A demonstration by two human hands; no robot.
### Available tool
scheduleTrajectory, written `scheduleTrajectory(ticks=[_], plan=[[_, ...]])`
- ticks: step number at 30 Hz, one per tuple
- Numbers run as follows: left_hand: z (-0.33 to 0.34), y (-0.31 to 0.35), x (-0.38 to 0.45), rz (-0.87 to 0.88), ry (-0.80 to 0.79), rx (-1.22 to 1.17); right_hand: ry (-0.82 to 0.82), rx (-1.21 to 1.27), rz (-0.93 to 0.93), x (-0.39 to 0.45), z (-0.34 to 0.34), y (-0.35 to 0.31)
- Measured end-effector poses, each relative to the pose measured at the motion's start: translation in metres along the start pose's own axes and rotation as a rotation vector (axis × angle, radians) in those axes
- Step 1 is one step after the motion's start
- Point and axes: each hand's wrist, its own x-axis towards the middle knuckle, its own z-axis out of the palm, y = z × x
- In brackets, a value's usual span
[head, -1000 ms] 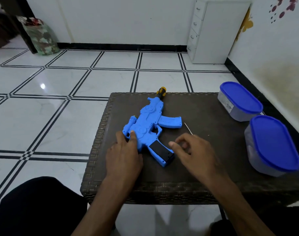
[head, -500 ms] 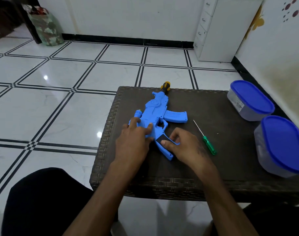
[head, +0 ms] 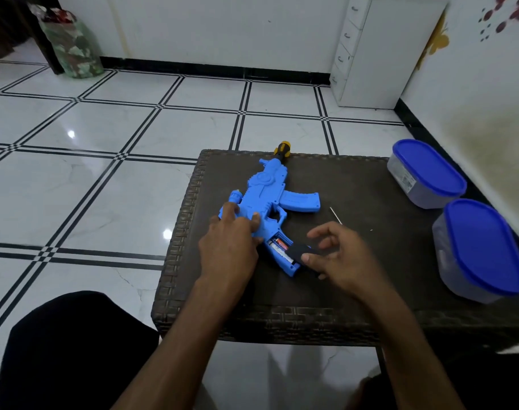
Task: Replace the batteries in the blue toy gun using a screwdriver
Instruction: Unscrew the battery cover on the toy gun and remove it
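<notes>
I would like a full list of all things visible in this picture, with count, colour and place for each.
toy gun: 1, blue, lying on the table, left of middle
batteries: at least 2, one red and one silver, in the open compartment of the gun's grip
cover: 1, black, lifted off the compartment, pinched by the right hand
screwdriver: 1, only its thin metal shaft shows, on the table behind the right hand
table: 1, dark brown woven
containers: 2, clear with blue lids, right side of the table
drawer unit: 1, white, far corner
bag: 1, green patterned, far left on the floor
left hand: 1, resting on the gun's rear
right hand: 1, holding the cover
</notes>
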Motion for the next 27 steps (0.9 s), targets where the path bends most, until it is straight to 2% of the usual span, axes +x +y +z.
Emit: scheduleTrajectory(ticks=[4,6,9,12,15,17,20,21,24,27], plan=[[0.002,0.000,-0.002,0.015,0.014,0.004,0.193,-0.116,-0.126,-0.014,-0.032,0.010],[0.003,-0.001,-0.003,0.025,0.016,0.004,0.227,-0.202,-0.184,-0.015,-0.033,0.018],[0.004,-0.002,-0.005,0.041,0.021,0.012,0.215,-0.313,-0.345,-0.015,-0.025,0.035],[0.004,-0.003,-0.006,0.065,0.027,0.074,0.119,-0.418,-0.511,-0.019,-0.019,0.050],[0.001,-0.003,-0.006,0.136,0.056,0.104,0.055,-0.499,-0.567,-0.021,-0.017,0.058],[-0.001,-0.002,-0.006,0.211,0.046,0.074,0.146,-0.458,-0.593,-0.020,-0.019,0.060],[-0.004,0.000,-0.003,0.318,-0.007,-0.043,0.394,-0.332,-0.423,-0.010,-0.029,0.057],[-0.004,0.001,-0.002,0.352,-0.034,-0.063,0.402,-0.336,-0.322,-0.003,-0.033,0.058],[-0.005,0.002,0.003,0.409,-0.155,-0.012,0.286,-0.503,-0.095,0.015,-0.039,0.062],[-0.006,0.000,0.012,0.418,-0.239,0.075,0.278,-0.511,-0.059,0.024,-0.042,0.062]])
